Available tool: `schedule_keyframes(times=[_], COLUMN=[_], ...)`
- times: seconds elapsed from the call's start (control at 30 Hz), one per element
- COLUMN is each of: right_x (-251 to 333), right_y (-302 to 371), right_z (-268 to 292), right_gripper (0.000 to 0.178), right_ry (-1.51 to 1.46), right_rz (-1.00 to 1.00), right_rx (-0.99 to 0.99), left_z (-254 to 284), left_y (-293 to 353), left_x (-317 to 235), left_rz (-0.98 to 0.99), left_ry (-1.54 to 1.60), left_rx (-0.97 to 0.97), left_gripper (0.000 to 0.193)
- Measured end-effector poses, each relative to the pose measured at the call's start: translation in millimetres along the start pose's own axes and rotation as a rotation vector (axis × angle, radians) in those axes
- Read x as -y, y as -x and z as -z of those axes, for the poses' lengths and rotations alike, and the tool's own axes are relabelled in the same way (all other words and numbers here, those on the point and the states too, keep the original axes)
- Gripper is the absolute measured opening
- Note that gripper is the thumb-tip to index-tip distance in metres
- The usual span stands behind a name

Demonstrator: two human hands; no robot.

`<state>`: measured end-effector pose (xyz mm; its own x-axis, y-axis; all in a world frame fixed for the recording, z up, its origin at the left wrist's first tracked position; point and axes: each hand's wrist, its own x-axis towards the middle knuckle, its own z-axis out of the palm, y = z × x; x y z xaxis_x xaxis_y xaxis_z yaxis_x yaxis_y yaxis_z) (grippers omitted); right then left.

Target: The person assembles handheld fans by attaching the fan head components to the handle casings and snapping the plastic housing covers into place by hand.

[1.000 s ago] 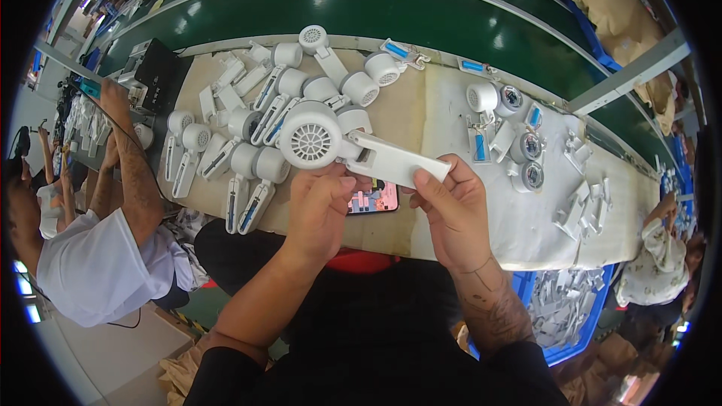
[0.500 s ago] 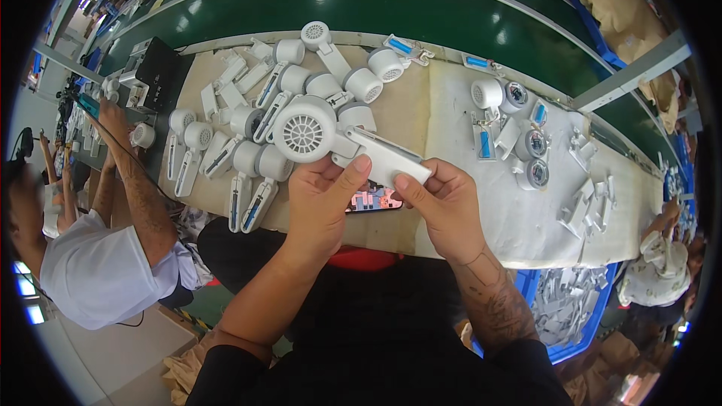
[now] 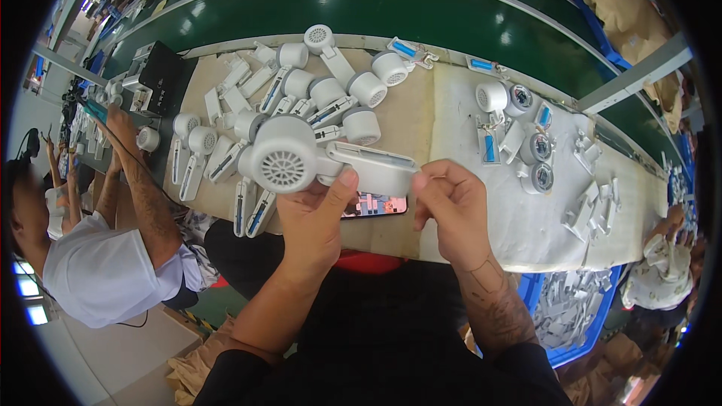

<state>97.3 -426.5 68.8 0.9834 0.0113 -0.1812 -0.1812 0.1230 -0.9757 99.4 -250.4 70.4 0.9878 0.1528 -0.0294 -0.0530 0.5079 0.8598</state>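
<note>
A white handheld fan with a round slotted head and a long flat handle is held up in front of me, tilted slightly down to the right. My left hand is closed around it where the head meets the handle, thumb on the front. At the handle's far right end, my right hand has its thumb and forefinger pinched together and its other fingers curled. Whatever sits in that pinch is hidden. Behind the fan, several similar white fans lie crowded on the table. A phone with a lit screen lies beneath the handle.
On the right of the table are fan heads and loose white handle shells. A blue bin of small parts stands below the right edge. A green conveyor runs behind. A co-worker in white sits at left.
The fan has moved left and its head has tipped to show more of its side. My right hand has slid off the handle's face to its end, fingers now curled.
</note>
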Motion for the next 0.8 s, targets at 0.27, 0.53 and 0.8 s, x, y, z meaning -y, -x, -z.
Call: schedule_keyframes(times=[0.27, 0.53, 0.8], right_x=[-9.6, -22.6, 15.4], right_y=[1.0, 3.9, -10.1], right_z=[-4.5, 48.8, 226.3], right_gripper=[0.031, 0.022, 0.022], right_ry=[0.211, 0.455, 1.099], right_rz=[0.229, 0.150, 0.308], right_rx=[0.242, 0.189, -0.659], left_z=[7.5, 87.4, 241.8], left_y=[4.8, -91.9, -327.7], left_x=[-1.5, -49.0, -137.6], left_rz=[0.229, -0.110, -0.137], left_ry=[0.017, -0.800, -1.907], left_rx=[0.072, -0.132, 0.098], left_gripper=[0.025, 0.023, 0.034])
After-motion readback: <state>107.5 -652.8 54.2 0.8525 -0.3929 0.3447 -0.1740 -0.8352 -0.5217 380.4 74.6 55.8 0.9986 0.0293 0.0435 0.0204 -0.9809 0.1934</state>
